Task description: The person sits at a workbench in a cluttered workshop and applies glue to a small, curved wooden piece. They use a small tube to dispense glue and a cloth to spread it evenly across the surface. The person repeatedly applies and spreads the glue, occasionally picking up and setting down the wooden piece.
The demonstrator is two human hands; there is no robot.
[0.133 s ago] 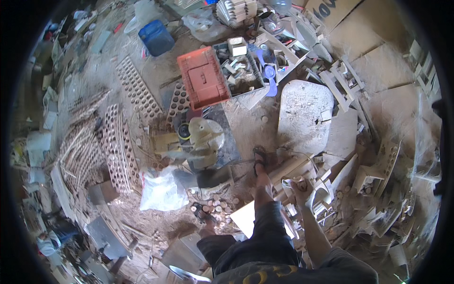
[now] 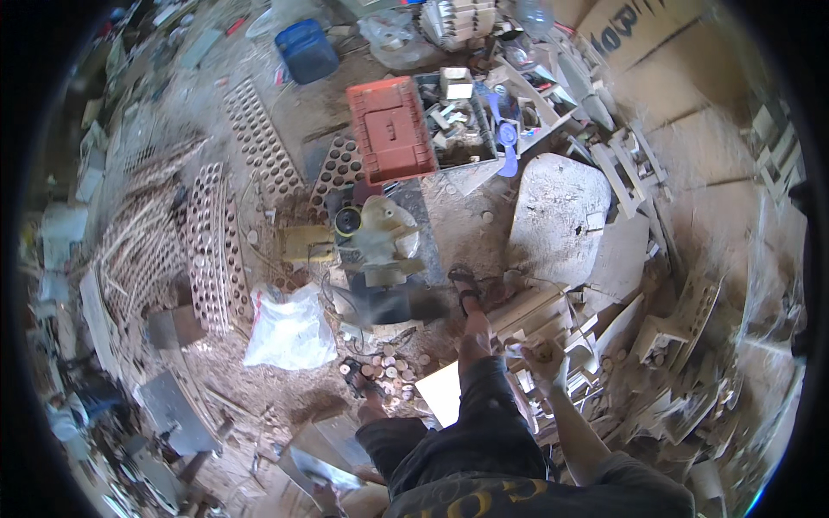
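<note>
Many discs cut, one block in hand

Several small round wooden discs lie heaped on the sawdust floor by the person's knee, just in front of the dusty machine, so a good share of the cutting looks done. Boards full of round holes lean to the left, already used up by the look of them. The right hand is raised over a heap of wood offcuts, fingers curled loosely around a small pale wooden piece, which sits in that hand, well apart from the machine. The left hand is not in view. Judging by the offcuts waiting on the right, plenty of stock remains to work through
</note>
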